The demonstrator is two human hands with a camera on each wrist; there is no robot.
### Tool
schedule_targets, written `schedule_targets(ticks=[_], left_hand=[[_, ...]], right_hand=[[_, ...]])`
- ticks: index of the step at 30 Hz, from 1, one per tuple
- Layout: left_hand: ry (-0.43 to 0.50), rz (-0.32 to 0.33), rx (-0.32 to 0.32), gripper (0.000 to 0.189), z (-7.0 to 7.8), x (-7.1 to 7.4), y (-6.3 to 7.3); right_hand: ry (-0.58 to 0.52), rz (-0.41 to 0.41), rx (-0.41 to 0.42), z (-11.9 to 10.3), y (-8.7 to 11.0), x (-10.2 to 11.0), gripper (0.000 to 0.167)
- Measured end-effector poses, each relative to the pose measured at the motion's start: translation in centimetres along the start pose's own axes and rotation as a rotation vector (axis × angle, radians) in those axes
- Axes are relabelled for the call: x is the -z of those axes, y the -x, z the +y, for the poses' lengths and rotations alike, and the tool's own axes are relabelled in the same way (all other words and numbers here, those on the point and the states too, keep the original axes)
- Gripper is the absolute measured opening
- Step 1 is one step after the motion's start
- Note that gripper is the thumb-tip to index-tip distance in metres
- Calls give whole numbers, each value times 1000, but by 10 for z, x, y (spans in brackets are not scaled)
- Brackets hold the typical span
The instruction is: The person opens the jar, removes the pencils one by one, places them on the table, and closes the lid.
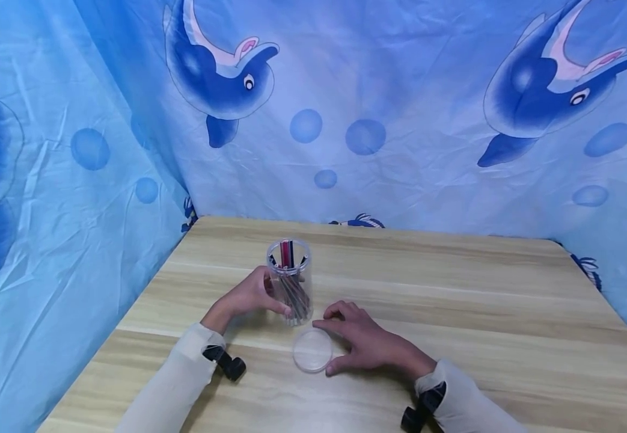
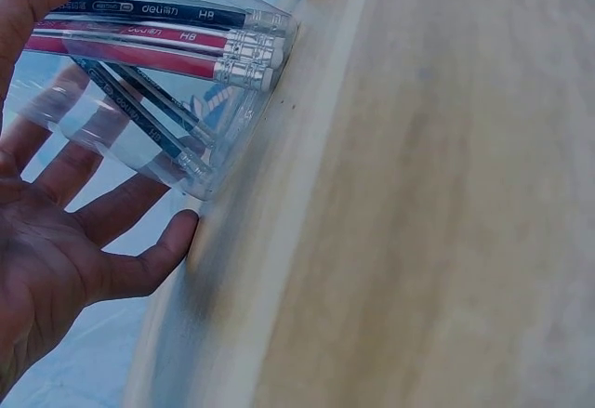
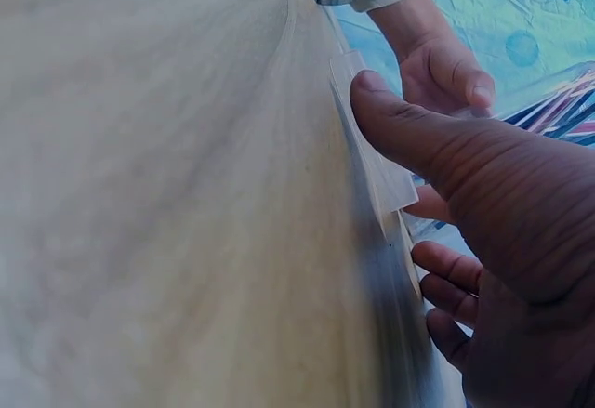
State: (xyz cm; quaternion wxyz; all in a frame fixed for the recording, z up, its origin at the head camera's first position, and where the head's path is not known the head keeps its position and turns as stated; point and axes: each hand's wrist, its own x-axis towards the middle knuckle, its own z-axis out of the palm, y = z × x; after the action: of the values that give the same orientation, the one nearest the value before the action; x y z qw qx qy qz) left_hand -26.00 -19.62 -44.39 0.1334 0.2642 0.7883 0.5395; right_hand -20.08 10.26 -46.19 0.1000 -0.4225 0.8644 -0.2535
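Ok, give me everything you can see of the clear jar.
The clear jar is a tall, see-through cylinder, plastic by its look, with a ringed, open mouth. It stands upright on the wood-grained table, a round clear lid lying just nearer the person. Inside, red and dark pencils lean at different angles, silver-banded eraser ends down. The left hand holds it from its left side, thumb across the near wall and fingers reaching behind.

Jar [image 1: 306, 288]: colourless, transparent. Lid [image 1: 312, 350]: likewise clear. Pencils [image 2: 167, 56]: some dark blue-black, some red, with pale lettering, silver ferrules [image 2: 236, 72], whitish erasers [image 2: 267, 80]. Surface [image 1: 454, 282] shows light tan, streaked wood grain. Backdrop [image 1: 427, 192] is light blue, printed with deeper-blue dolphins [image 1: 223, 90], pink-mouthed, and round blue spots [image 1: 365, 137]. Sleeves [image 1: 169, 385]: off-white; wrist straps [image 1: 214, 353]: black.
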Motion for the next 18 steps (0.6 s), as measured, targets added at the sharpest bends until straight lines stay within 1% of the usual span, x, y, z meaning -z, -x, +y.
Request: schedule_targets(ticks=[4, 7, 11, 14, 16, 18], left_hand=[[-3, -6, -5, 65, 1, 0, -1], [-17, 3, 7, 64, 1, 0, 1], [-32, 22, 19, 63, 2, 1, 2], [-39, 41, 33, 60, 2, 1, 2], [-49, 46, 43, 57, 2, 1, 2], [-55, 44, 51, 56, 2, 0, 2]], right_hand=[[-8, -3, -4, 2, 1, 1, 87], [-52, -4, -21, 1, 0, 2, 87], [-133, 13, -58, -1, 0, 6, 83], [-201, 60, -68, -3, 1, 11, 78], [-249, 108, -65, -4, 2, 17, 74], [-296, 173, -41, -5, 2, 23, 68]])
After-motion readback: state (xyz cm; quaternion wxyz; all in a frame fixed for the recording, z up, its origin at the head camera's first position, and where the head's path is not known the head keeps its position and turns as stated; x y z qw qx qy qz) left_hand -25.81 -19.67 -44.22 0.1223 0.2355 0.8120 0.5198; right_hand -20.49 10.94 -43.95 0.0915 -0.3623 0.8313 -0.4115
